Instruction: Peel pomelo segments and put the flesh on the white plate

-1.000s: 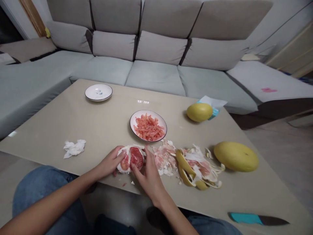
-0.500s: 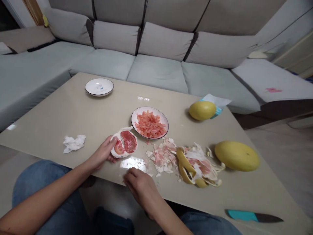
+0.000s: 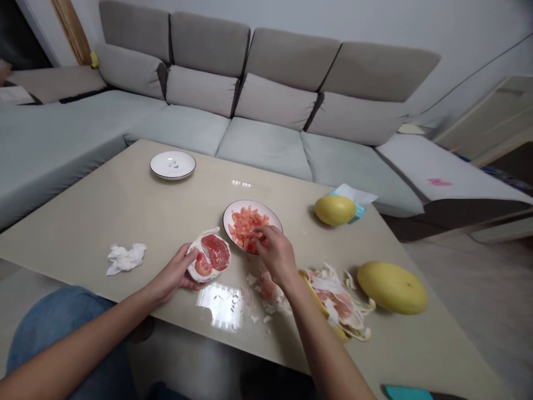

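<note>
My left hand [image 3: 183, 270] is closed around a peeled, part-eaten-away piece of red pomelo [image 3: 217, 253], its white membrane opened and the red flesh facing up. My right hand [image 3: 275, 250] reaches over the near right side of a white dark-rimmed plate [image 3: 234, 206], fingertips pinched at the heap of loose pomelo flesh [image 3: 245, 222]. Whether a piece sits between those fingertips is hidden. Below my right wrist lies a pile of torn membrane [image 3: 268, 291], partly covered by the arm.
Yellow peel and pith scraps [image 3: 337, 303] lie right of my forearm. Two whole pomelos [image 3: 392, 287] are on the right, one by a tissue pack [image 3: 358, 200]. A turquoise-handled knife [image 3: 407, 393] lies at the near edge. Crumpled tissue [image 3: 126, 258] and another plate [image 3: 172, 165] are left.
My right hand has moved forward from the table's near edge to the plate of flesh. The left hand keeps its hold on the pomelo. The view has tilted up.
</note>
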`<state>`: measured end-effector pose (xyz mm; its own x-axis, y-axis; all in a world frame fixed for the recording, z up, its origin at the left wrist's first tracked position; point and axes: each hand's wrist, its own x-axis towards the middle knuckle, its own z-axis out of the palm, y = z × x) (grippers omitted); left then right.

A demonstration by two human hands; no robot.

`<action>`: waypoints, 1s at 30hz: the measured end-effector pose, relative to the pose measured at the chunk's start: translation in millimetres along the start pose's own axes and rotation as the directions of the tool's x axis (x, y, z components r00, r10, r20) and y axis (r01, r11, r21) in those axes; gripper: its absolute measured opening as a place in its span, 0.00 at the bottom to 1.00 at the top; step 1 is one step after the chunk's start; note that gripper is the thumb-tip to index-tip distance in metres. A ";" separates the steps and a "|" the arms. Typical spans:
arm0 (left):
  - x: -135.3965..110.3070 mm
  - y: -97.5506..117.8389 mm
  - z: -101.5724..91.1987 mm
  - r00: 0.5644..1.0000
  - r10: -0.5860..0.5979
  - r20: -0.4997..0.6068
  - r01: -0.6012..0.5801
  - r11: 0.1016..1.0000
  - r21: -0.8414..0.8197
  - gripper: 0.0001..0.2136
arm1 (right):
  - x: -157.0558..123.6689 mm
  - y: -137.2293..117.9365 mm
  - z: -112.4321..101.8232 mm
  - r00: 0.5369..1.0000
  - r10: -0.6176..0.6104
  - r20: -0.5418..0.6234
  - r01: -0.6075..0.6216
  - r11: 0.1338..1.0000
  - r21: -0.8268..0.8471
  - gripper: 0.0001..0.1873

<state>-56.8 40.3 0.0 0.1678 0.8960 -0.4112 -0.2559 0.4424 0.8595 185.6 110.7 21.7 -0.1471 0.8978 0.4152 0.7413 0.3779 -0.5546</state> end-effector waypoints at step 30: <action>-10.9 5.9 2.5 0.993 0.066 0.099 -0.067 0.998 0.012 0.27 | -81.2 -65.9 66.2 0.986 0.028 0.162 -0.066 0.970 0.236 0.41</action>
<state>-57.8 33.0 10.3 0.2436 0.9149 -0.3218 -0.2548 0.3805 0.8890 105.3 27.9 -23.2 -0.2301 0.9329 0.2771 0.5743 0.3601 -0.7352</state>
